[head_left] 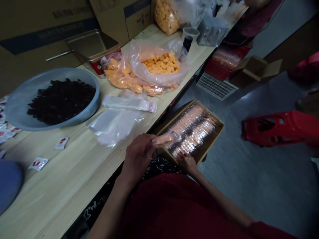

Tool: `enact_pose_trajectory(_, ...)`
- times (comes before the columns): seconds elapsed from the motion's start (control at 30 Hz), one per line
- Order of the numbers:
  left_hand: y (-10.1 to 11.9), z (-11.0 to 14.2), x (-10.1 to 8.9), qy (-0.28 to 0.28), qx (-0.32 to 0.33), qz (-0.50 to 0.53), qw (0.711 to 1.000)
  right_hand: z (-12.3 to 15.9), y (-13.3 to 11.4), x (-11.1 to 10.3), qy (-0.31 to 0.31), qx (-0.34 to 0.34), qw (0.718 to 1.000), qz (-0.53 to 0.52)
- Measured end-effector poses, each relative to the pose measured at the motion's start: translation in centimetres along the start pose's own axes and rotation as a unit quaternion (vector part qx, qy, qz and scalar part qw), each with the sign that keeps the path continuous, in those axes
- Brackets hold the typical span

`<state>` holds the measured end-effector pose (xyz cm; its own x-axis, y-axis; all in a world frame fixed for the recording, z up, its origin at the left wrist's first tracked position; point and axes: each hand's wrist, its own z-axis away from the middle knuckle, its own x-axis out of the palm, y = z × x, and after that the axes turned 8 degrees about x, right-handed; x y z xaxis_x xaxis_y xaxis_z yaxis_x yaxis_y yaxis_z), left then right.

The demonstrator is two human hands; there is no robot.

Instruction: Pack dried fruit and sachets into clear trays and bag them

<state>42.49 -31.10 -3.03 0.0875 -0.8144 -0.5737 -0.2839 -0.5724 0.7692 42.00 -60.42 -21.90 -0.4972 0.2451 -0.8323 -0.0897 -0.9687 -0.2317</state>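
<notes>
Left hand (138,156) pinches a small clear packet of orange pieces (165,138) between fingers and thumb, the packet jutting rightward from the grip, over the near rim of a cardboard tray (175,114). Right hand (186,162), fingers loosely open, rests on rows of packed sachets (193,127), lower centre.

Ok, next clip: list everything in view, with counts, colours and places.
wooden table: one, pale, left
round basin: one, grey, table left
dark pieces: many, near-black, in basin
bag of orange pieces: one, clear, table centre
flat plastic bags: two, clear, table edge
sachets: several, white-red, table left
cardboard tray of packets: one, brown, beyond table edge
plastic stool: one, red, floor right
orange packet: one, clear, above tray
left hand: one, holding the packet
right hand: one, at tray's near rim
</notes>
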Motion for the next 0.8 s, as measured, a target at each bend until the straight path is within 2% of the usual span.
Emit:
enact_pose_trajectory(0.07,0.1,-0.2,0.4,0.005,-0.005,0.006,1.000,-0.3,0.1,1.9,-0.008,0.019,1.000,0.016)
enact_pose_trajectory(0.17,0.2,-0.3,1.0,0.007,-0.015,0.029,0.999,-1.0,0.2,2.6,-0.017,0.038,0.999,0.026)
enact_pose_trajectory(0.3,0.0,-0.4,1.9,-0.021,-0.020,0.073,0.997,-2.7,1.7,1.7,-0.018,0.084,0.996,0.030)
enact_pose_trajectory(0.43,-0.4,-1.3,4.2,-0.101,-0.003,0.151,0.983,-5.4,4.7,-0.9,-0.015,0.118,0.993,0.024)
enact_pose_trajectory(0.5,-0.6,-1.9,6.5,-0.156,0.022,0.180,0.971,-6.8,6.2,-2.2,-0.019,0.121,0.992,0.019)
enact_pose_trajectory(0.6,-1.4,-2.6,11.1,-0.226,0.075,0.162,0.958,-8.1,7.5,-3.2,-0.035,0.115,0.993,0.013)
enact_pose_trajectory(0.67,-2.1,-2.5,14.5,-0.271,0.091,0.121,0.951,-8.5,7.7,-3.0,-0.040,0.107,0.993,0.008)
enact_pose_trajectory(0.8,-3.4,-1.5,20.4,-0.388,0.067,0.035,0.918,-8.5,7.8,-2.1,-0.024,0.099,0.995,0.003)
